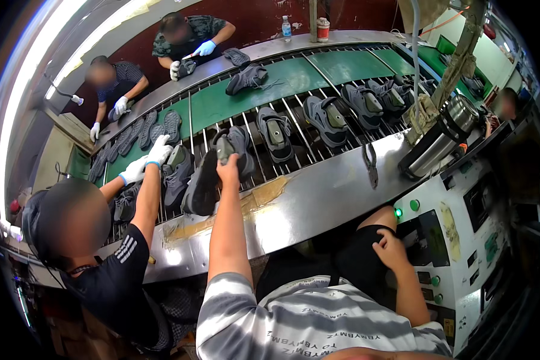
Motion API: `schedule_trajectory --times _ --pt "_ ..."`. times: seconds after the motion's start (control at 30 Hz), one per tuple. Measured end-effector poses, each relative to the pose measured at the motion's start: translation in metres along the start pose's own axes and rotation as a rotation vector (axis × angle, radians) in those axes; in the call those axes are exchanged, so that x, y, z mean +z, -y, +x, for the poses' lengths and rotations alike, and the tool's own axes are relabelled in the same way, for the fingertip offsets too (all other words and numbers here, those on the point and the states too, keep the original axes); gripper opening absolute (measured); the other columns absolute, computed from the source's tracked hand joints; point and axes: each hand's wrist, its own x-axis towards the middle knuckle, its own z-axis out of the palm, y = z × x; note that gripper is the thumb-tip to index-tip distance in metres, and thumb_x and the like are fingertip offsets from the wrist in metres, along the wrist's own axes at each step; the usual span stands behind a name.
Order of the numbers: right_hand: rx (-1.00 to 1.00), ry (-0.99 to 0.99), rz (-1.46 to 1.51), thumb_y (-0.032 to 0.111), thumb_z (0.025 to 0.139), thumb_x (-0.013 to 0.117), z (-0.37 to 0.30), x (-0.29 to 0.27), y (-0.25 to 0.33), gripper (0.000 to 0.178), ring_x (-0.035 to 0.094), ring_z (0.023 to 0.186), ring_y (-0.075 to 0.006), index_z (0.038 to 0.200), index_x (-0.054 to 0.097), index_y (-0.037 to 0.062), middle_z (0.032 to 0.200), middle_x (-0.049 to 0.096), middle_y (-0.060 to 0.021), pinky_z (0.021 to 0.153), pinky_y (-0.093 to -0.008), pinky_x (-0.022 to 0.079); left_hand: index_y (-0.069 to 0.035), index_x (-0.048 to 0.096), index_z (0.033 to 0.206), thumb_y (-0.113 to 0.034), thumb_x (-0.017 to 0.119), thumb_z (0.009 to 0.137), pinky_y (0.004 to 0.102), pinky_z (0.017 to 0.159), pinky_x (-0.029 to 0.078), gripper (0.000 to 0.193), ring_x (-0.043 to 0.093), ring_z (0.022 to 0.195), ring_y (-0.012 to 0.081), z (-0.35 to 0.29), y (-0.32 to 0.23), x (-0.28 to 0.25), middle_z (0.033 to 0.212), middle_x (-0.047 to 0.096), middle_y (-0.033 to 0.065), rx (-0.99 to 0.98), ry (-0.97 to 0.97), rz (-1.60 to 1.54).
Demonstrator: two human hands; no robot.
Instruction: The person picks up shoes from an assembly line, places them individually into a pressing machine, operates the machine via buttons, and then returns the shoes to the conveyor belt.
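Observation:
My left hand (pixel 227 168) reaches over the conveyor's front edge, fingers closed round the greenish last in a dark grey sneaker (pixel 201 185). That shoe is tilted, its dark underside facing my side. Just behind it stands another grey sneaker (pixel 240 150) on the rollers. My right hand (pixel 392 248) is beside my thigh, with nothing in it and its fingers loosely bent apart. To the right of the held shoe, several sneakers with lasts inside stand on the rollers, among them one sneaker (pixel 274 135) and another sneaker (pixel 326 122).
Pliers (pixel 371 165) and a steel thermos (pixel 441 135) are on the metal ledge (pixel 318 186). At my left a co-worker's gloved hands (pixel 156 153) reach over the line. Two people work across the green belt (pixel 222 96). A control panel (pixel 429 222) stands at my right.

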Motion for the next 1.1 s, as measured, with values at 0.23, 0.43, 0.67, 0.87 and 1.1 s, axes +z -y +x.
schedule_trajectory --times 0.23,0.43,0.67,0.87,1.1 --pt "-0.127 -0.413 -0.004 0.006 0.072 0.062 -0.015 0.079 -0.037 0.004 0.052 0.055 -0.0258 0.071 0.059 0.0073 0.063 0.051 -0.0073 0.051 -0.0359 0.041 0.001 0.036 0.14 -0.029 0.081 0.066 0.0405 0.105 0.035 0.092 0.042 0.126 0.0369 -0.048 0.027 0.038 0.135 0.045 0.0223 0.307 0.007 0.591" --pt "-0.124 -0.426 0.114 0.0 0.073 0.062 -0.005 0.078 -0.052 0.003 0.05 0.051 -0.02 0.073 0.06 0.0028 0.06 0.05 -0.0082 0.05 -0.0322 0.04 -0.005 0.059 0.114 -0.042 0.081 0.06 0.0466 0.094 0.041 0.069 0.05 0.111 0.0377 -0.041 -0.043 -0.008 0.119 0.054 0.0189 0.924 0.192 1.239" --pt "-0.128 -0.457 0.155 0.003 0.072 0.062 -0.005 0.074 -0.051 0.002 0.051 0.052 -0.0251 0.073 0.061 0.0042 0.062 0.052 -0.0097 0.05 -0.0339 0.042 -0.017 0.045 0.133 -0.031 0.083 0.06 0.0496 0.094 0.039 0.084 0.042 0.119 0.0407 -0.013 -0.061 -0.078 0.142 0.035 0.0192 0.69 0.248 1.925" --pt "-0.109 -0.459 0.205 0.002 0.073 0.062 -0.008 0.068 -0.05 0.002 0.054 0.054 -0.0232 0.074 0.062 0.0038 0.064 0.056 -0.0098 0.052 -0.0326 0.044 -0.025 0.042 0.134 -0.025 0.08 0.064 0.045 0.082 0.049 0.079 0.057 0.102 0.0388 0.004 -0.064 -0.069 0.136 0.037 0.0202 0.409 0.276 2.058" --pt "-0.131 -0.452 0.337 -0.002 0.074 0.062 -0.015 0.067 -0.066 0.003 0.055 0.053 -0.0199 0.076 0.062 0.0009 0.065 0.056 -0.0107 0.052 -0.0298 0.044 -0.019 0.054 0.128 -0.037 0.078 0.054 0.0409 0.085 0.051 0.08 0.062 0.1 0.0356 -0.029 -0.163 -0.074 0.114 0.06 0.02 0.318 0.306 1.724"
